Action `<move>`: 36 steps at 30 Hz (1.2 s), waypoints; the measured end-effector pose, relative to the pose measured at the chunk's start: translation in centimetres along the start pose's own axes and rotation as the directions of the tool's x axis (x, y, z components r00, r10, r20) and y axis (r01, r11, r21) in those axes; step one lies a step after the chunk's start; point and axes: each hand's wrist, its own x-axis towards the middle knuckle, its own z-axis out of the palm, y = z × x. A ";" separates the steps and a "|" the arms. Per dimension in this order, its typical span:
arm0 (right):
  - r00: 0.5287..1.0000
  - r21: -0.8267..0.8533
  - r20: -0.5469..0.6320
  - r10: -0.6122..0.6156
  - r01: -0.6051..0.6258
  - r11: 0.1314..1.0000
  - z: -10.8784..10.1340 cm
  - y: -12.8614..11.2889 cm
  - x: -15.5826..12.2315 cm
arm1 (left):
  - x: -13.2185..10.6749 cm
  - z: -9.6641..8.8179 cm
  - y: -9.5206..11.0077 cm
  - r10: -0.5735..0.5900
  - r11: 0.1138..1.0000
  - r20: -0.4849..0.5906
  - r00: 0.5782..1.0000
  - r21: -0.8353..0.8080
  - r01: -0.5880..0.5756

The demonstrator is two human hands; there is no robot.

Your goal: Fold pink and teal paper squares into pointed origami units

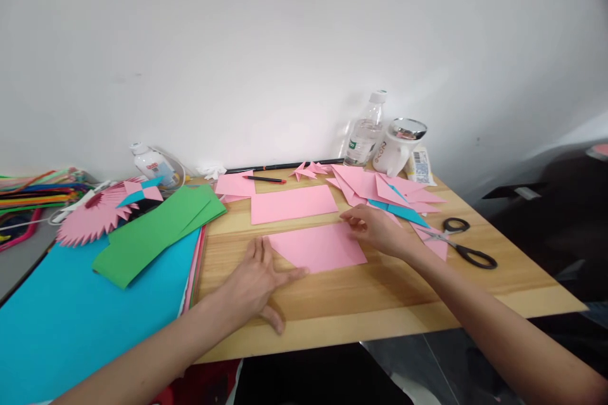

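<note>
A pink paper strip point(320, 250) lies on the wooden table in front of me, its left end slanting down to the lower edge. My left hand point(259, 281) rests at that end, thumb and fingers apart, its fingertips and thumb touching the paper. At the upper right corner of the strip, my right hand point(375, 228) has its fingers curled in a pinch on the edge; the fingertips partly hide that corner. Just beyond lies a second pink rectangular strip point(294, 204), flat and untouched by either hand.
Black-handled scissors point(468, 247) lie right of folded pink and blue papers point(375, 186). A bottle point(365, 133) and a mug point(399, 145) stand by the wall. Left are green strips point(156, 234), blue sheets point(104, 310) and a pleated pink piece point(92, 212). A pen point(266, 180) lies behind.
</note>
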 end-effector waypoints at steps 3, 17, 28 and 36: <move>0.996 -0.037 0.085 0.010 -0.006 0.999 0.0 0.1 0.3 | -0.3 0.4 -0.3 -0.008 1.000 -0.054 0.998 0.027 0.009; 0.987 -0.156 0.159 0.016 0.009 0.988 -0.2 -2.6 1.8 | 2.9 -0.6 -2.3 0.220 0.903 -0.357 0.908 -0.278 -0.328; 0.977 -0.158 0.213 -0.022 0.056 0.986 -0.6 -4.0 2.3 | 5.6 2.5 -2.2 0.112 0.974 -0.489 0.865 -0.120 -0.194; 0.953 0.319 0.105 -0.283 0.237 0.918 0.8 -3.6 1.5 | 5.7 3.1 -3.2 -0.217 0.883 -0.508 0.833 -0.466 -0.054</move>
